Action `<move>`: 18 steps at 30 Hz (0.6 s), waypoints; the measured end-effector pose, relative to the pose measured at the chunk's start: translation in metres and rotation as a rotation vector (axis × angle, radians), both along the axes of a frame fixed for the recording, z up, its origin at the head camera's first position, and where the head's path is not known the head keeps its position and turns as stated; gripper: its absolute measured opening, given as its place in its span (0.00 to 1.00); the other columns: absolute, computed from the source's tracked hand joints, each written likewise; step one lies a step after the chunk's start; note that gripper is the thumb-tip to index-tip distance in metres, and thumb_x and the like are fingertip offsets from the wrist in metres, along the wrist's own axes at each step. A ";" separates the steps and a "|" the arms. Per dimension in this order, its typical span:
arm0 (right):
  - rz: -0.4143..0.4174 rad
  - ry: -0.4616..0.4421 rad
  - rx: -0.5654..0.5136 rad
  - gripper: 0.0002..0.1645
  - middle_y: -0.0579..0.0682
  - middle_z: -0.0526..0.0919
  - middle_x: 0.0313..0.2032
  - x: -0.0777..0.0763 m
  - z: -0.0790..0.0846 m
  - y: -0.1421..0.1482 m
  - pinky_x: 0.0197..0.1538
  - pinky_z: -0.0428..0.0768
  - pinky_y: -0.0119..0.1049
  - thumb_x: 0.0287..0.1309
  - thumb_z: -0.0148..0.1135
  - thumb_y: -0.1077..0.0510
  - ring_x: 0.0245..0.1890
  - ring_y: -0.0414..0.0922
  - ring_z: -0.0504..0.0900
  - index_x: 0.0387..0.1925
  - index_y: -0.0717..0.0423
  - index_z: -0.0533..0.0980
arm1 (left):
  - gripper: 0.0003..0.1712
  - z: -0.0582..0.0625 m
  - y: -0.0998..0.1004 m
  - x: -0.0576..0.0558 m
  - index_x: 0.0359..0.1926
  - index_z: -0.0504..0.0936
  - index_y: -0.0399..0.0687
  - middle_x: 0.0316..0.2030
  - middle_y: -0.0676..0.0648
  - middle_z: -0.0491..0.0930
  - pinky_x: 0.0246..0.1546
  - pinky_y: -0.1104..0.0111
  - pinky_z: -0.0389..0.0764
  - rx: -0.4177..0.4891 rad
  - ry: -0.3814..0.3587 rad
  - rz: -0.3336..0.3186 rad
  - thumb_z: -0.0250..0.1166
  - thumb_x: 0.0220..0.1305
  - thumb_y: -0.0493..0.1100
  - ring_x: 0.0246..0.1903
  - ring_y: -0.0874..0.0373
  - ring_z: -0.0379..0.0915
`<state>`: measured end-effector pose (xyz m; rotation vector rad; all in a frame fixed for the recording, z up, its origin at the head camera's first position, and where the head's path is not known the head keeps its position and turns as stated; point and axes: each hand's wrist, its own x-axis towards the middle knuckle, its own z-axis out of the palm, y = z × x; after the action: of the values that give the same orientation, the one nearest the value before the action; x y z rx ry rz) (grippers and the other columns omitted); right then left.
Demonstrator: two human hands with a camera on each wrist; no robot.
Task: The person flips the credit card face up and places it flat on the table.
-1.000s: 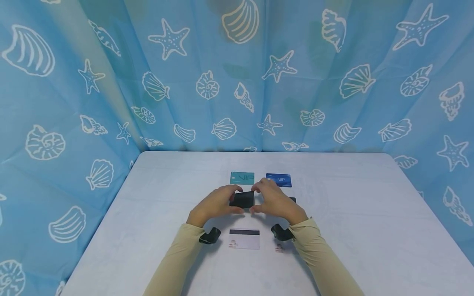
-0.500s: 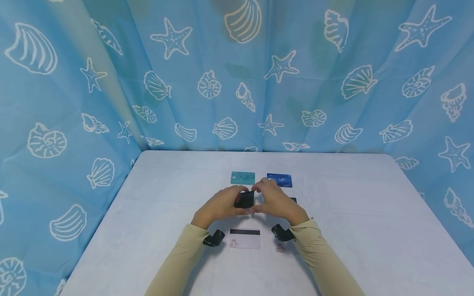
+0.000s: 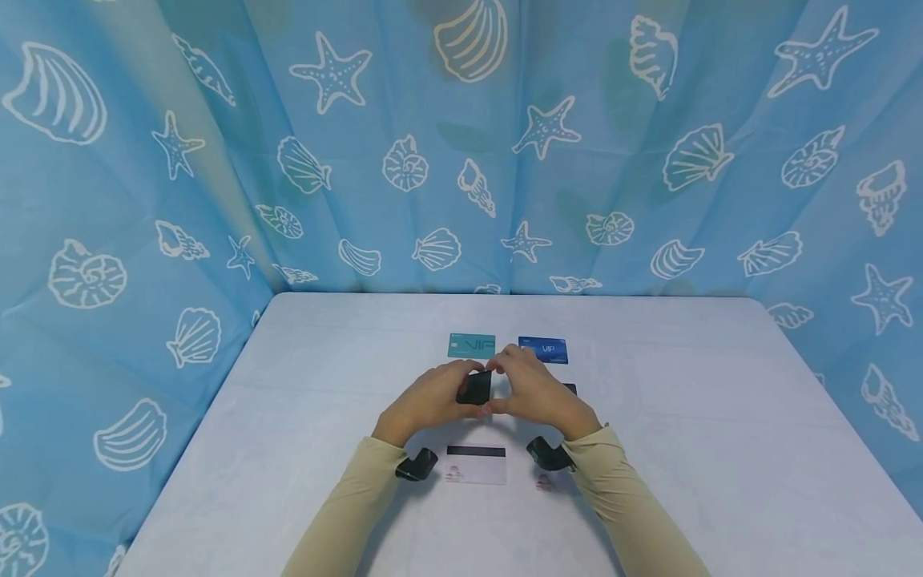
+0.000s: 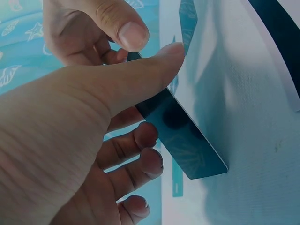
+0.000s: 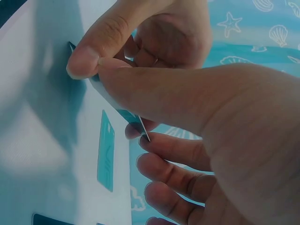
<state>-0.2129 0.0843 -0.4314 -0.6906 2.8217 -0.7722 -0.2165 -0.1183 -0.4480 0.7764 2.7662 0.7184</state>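
Note:
A dark card is held on edge near the middle of the table, between both hands. My left hand pinches it with the thumb laid across its near face; in the left wrist view one end of the dark card sticks out past the fingers. My right hand pinches the right part between thumb and index finger, its other fingers loosely bent. The two thumb tips meet in front of the card. In the right wrist view, the thumbs and fingers cover most of the card.
Behind the hands lie a teal VIP card and a blue VIP card. A white card with a black stripe lies nearer. My right arm partly hides another light card; a dark card peeks out behind the right hand.
My left hand has slid right along the dark card toward the right hand, covering more of it. The right hand has shifted slightly left, and the thumb tips have come together.

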 end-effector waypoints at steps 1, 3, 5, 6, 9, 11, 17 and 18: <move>-0.001 0.001 0.000 0.36 0.57 0.79 0.52 0.000 0.000 0.000 0.57 0.78 0.51 0.50 0.82 0.49 0.52 0.52 0.73 0.57 0.60 0.79 | 0.41 0.000 0.000 0.000 0.71 0.71 0.46 0.50 0.46 0.82 0.54 0.60 0.81 0.000 0.004 -0.002 0.76 0.62 0.52 0.44 0.56 0.75; -0.001 0.003 0.001 0.36 0.58 0.79 0.52 0.000 0.001 -0.001 0.56 0.78 0.50 0.49 0.83 0.48 0.52 0.52 0.72 0.57 0.60 0.78 | 0.40 0.000 0.000 -0.001 0.70 0.72 0.45 0.49 0.46 0.83 0.53 0.60 0.81 0.004 0.010 -0.006 0.76 0.62 0.51 0.43 0.56 0.75; 0.000 0.001 -0.003 0.37 0.58 0.79 0.52 0.001 0.001 -0.001 0.56 0.78 0.50 0.49 0.83 0.48 0.52 0.52 0.72 0.57 0.60 0.78 | 0.39 -0.001 -0.001 -0.001 0.70 0.72 0.46 0.49 0.46 0.83 0.53 0.60 0.81 0.003 0.016 -0.010 0.76 0.62 0.51 0.43 0.56 0.75; 0.001 -0.001 -0.004 0.37 0.58 0.79 0.52 0.001 0.001 -0.001 0.56 0.78 0.50 0.49 0.83 0.48 0.52 0.52 0.72 0.57 0.60 0.78 | 0.39 -0.001 -0.001 -0.001 0.70 0.72 0.46 0.49 0.46 0.83 0.53 0.60 0.81 0.004 0.016 -0.010 0.76 0.62 0.51 0.43 0.56 0.75; 0.000 -0.010 -0.007 0.38 0.58 0.78 0.53 0.001 0.002 -0.001 0.56 0.78 0.50 0.49 0.83 0.48 0.52 0.52 0.72 0.58 0.60 0.78 | 0.40 -0.002 -0.001 -0.002 0.70 0.72 0.46 0.49 0.46 0.83 0.53 0.61 0.81 0.001 0.018 -0.009 0.76 0.62 0.52 0.43 0.57 0.75; -0.001 -0.013 -0.007 0.39 0.58 0.78 0.53 0.001 0.002 -0.001 0.57 0.78 0.51 0.48 0.83 0.48 0.53 0.52 0.72 0.58 0.60 0.78 | 0.40 -0.001 -0.001 -0.002 0.70 0.72 0.46 0.47 0.47 0.83 0.51 0.62 0.81 -0.001 0.017 -0.005 0.77 0.61 0.52 0.42 0.57 0.75; -0.009 -0.031 0.000 0.40 0.57 0.78 0.54 0.000 -0.001 0.000 0.58 0.78 0.51 0.48 0.84 0.50 0.54 0.52 0.72 0.59 0.59 0.77 | 0.41 0.001 -0.001 -0.002 0.70 0.72 0.47 0.46 0.49 0.82 0.46 0.65 0.79 0.002 0.013 0.002 0.77 0.60 0.53 0.41 0.57 0.74; -0.008 -0.031 0.002 0.40 0.57 0.78 0.54 -0.001 -0.001 0.000 0.58 0.79 0.51 0.47 0.84 0.50 0.54 0.51 0.72 0.60 0.59 0.77 | 0.41 0.001 -0.001 -0.002 0.70 0.72 0.47 0.46 0.49 0.82 0.46 0.65 0.79 0.005 0.012 0.002 0.78 0.60 0.53 0.41 0.57 0.74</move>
<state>-0.2136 0.0844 -0.4326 -0.6611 2.7991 -0.7741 -0.2184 -0.1198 -0.4466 0.7820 2.7773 0.7230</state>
